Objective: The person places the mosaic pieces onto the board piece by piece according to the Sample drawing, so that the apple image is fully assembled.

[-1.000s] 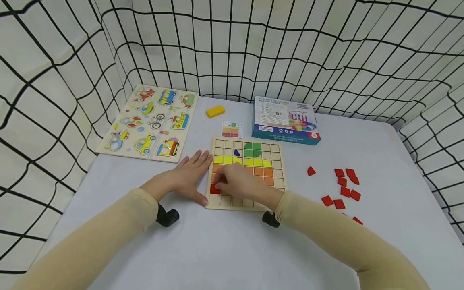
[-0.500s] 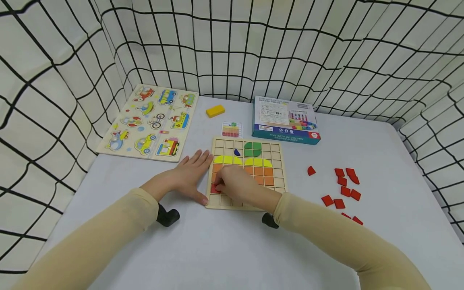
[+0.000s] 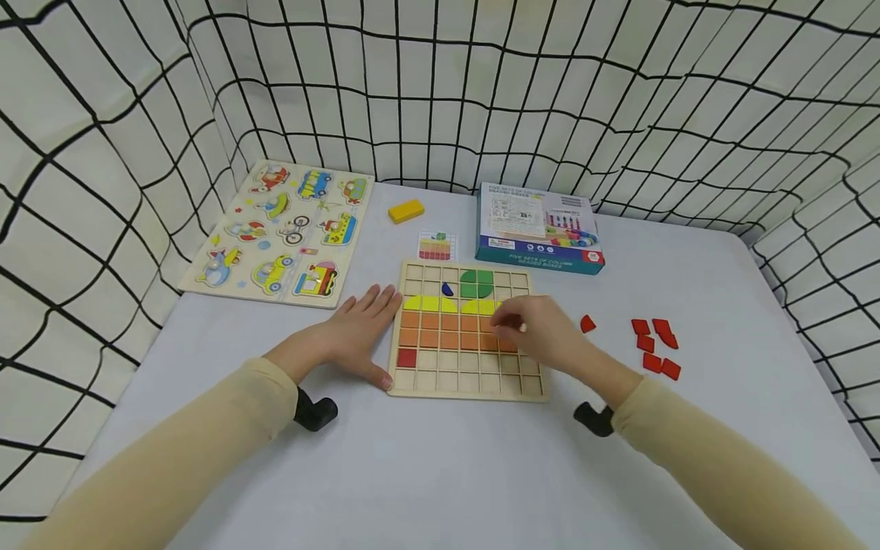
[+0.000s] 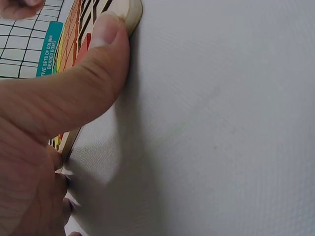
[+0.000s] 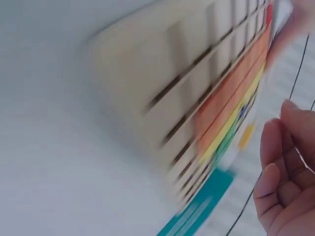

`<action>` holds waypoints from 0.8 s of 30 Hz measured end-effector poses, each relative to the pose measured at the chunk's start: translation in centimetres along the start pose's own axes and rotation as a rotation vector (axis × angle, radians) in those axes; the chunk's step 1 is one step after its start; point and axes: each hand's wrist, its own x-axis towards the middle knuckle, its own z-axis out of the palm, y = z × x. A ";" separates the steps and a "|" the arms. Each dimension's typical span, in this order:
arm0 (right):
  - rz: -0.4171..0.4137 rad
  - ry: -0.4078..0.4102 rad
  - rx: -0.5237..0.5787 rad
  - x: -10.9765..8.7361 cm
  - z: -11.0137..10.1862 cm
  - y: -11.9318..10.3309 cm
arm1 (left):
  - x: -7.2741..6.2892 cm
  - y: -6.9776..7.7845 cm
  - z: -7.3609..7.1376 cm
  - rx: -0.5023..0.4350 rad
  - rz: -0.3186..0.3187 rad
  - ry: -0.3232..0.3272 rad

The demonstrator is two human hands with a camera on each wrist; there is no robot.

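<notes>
Grid board [image 3: 467, 382] of smooth, matt wood; tiles [image 3: 651, 363] smooth and matt; picture puzzle [image 3: 273, 229] of printed wood; box [image 3: 539, 229] of printed card, slightly glossy; surface [image 3: 440, 473] matt, cloth-like, finely textured.

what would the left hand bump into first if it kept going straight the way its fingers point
The board, most likely: the left hand has its thumb against the edge and its index fingertip beside it. Whether the fingers would push it or slide over is hard to judge.

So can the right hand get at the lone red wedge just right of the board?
Likely yes: the right hand holds no visible piece, and nothing seems to block the red wedge close by.
</notes>
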 end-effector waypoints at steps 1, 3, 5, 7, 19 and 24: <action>0.030 0.011 0.003 -0.8 -0.6 1.5 | 0.0 0.0 -0.1 0.005 -0.001 0.002; 0.088 0.029 0.007 -2.5 -1.6 4.5 | -0.1 0.0 -0.1 0.013 -0.002 0.004; 0.134 0.034 0.004 -4.3 -2.4 7.2 | -0.2 -0.1 -0.1 0.021 -0.006 0.001; 0.159 0.029 -0.004 -6.2 -3.0 9.5 | -0.3 -0.1 -0.2 0.026 -0.002 0.006; 0.126 -0.052 -0.002 -11.3 -4.0 14.3 | -0.3 0.0 -0.1 -0.006 0.006 0.009; 0.130 -0.029 -0.025 -11.4 -3.7 14.5 | -0.1 0.1 -0.1 -0.028 0.010 0.003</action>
